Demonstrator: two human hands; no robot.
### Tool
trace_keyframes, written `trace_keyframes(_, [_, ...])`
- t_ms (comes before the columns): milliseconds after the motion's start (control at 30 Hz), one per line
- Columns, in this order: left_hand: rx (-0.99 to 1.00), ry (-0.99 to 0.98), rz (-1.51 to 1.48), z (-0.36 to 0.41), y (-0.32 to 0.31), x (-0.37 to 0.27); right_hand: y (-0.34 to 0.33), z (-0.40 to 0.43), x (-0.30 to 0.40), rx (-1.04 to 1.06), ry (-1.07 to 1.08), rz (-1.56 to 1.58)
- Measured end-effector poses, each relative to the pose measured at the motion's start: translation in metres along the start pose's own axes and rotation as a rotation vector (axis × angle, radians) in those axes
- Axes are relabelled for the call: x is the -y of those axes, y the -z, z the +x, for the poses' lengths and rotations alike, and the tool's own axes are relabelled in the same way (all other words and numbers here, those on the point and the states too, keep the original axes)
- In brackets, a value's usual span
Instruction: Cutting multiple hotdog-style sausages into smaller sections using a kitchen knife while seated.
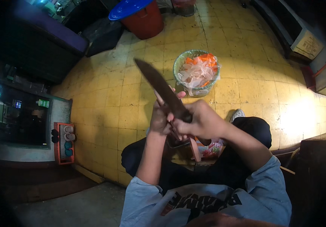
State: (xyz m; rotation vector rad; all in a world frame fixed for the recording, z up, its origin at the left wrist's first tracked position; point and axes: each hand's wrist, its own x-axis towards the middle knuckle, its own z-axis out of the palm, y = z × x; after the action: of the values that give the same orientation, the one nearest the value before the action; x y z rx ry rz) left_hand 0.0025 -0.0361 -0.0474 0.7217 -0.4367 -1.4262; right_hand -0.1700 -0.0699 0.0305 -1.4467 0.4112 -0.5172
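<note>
My right hand is closed on the handle of a large knife, whose dark broad blade points up and to the left. Beneath the blade, my left hand holds something slim and pinkish that the knife and fingers largely hide. A pink sausage-like strip hangs below my right hand. Under both hands, in front of my lap, lie a dark tray, mostly covered, and a printed plastic package.
A green plastic basket with clear and orange plastic wrappers stands on the yellow tiled floor ahead. Farther off is a red bucket with a blue lid. An orange shoe rack stands at the left, a wooden piece of furniture at the right.
</note>
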Motion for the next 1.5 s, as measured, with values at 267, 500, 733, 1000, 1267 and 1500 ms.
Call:
trace_keyframes(267, [0.312,0.131,0.288,-0.012,-0.024,-0.009,0.041,0.006,0.009,-0.245,0.003,0.388])
trace_keyframes(500, [0.185,0.138,0.085,-0.024,-0.033,0.007,0.028,0.008,0.009,-0.168,-0.007,0.466])
trace_keyframes(733, [0.290,0.213,-0.254,-0.016,-0.034,-0.008,0.020,0.000,0.003,-0.157,-0.156,0.363])
trace_keyframes(1000, [-0.125,-0.199,0.029,-0.013,-0.039,-0.005,0.015,-0.003,-0.006,-0.177,-0.154,0.127])
trace_keyframes(1267, [-0.155,-0.386,0.280,-0.012,-0.036,-0.011,0.006,-0.004,-0.018,-0.214,0.106,-0.365])
trace_keyframes(1500, [-0.395,-0.289,0.140,-0.004,-0.011,-0.033,0.015,-0.009,0.010,-0.129,-0.230,-0.023])
